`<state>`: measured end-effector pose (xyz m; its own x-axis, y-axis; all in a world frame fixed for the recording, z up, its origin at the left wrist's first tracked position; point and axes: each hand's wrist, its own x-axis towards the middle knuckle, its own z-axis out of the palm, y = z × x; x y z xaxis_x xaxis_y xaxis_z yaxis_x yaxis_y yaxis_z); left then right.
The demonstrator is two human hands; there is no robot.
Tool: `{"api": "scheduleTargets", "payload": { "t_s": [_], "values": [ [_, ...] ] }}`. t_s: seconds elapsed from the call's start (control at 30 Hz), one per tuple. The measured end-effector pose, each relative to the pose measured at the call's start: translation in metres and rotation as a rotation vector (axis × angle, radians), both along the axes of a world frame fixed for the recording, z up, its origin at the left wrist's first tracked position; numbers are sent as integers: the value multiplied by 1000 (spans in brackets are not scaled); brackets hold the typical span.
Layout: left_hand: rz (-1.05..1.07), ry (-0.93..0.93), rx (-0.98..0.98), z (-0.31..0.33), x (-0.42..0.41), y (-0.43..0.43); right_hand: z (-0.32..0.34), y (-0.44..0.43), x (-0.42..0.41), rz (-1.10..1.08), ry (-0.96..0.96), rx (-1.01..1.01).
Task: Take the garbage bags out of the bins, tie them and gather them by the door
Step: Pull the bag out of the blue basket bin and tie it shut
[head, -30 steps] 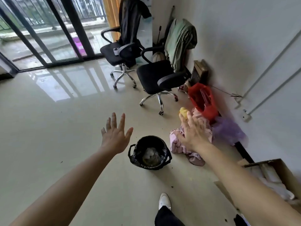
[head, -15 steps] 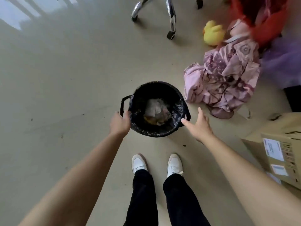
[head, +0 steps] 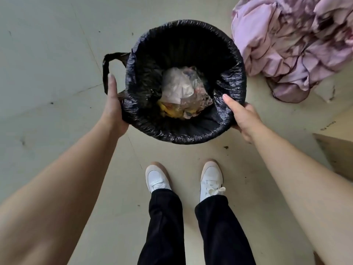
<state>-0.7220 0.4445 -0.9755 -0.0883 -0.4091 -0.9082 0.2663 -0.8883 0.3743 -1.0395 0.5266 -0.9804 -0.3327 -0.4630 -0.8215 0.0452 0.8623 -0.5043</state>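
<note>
A: Black plastic, that's the garbage bag, folded over the rim of a round bin on the pale floor, straight ahead of 2 white shoes.

B: And the hands?

A: The left hand is pressed against the bin's left side, thumb pointing up beside a loop handle of the bag that sticks out there. The right hand grips the right edge, thumb hooked over the folded plastic and into the opening. Whether the left fingers are pinching plastic or just bracing the side, I cannot tell.

B: What's inside?

A: A crumpled clear bag of rubbish with something yellow under it.

B: Anything nearby?

A: A heap of pink cloth just beside the bin on the right, and a cardboard box at the right edge, well apart
</note>
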Motion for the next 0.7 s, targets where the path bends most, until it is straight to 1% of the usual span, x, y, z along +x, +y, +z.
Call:
{"api": "scheduleTargets", "payload": {
  "t_s": [0.03,0.07,0.1,0.13,0.2,0.27,0.3,0.33,0.37,0.47,0.5,0.53,0.6,0.7],
  "values": [
    [7,-68,-26,5,-4,-5,0,-3,1,60,125,-19],
    [48,-185,-46,9,-9,-9,-1,-6,2,106,265,-48],
    [87,-305,-85,11,-13,-14,1,-11,4,117,382,-82],
    [87,-402,-137,13,-19,-18,3,-17,5,112,454,-116],
    [5,-573,-267,19,-33,-24,5,-29,5,117,552,-138],
    [-71,-756,-385,26,-47,-23,7,-38,4,147,604,-106],
    [-101,-823,-431,32,-55,-22,9,-39,3,167,615,-84],
    [-138,-852,-488,41,-63,-20,10,-40,2,200,630,-70],
    [-216,-822,-559,49,-72,-18,13,-40,3,244,649,-68],
    [-603,-539,-751,79,-105,-7,24,-40,12,363,715,-105],
    [-640,-472,-779,88,-114,-5,27,-40,16,392,735,-106],
    [-611,-448,-798,96,-122,-5,30,-41,19,408,752,-93],
    [-454,-492,-811,106,-128,-8,36,-38,18,411,779,-20],
    [-271,-554,-756,117,-121,-12,51,-33,4,357,810,81]
  ]
}}
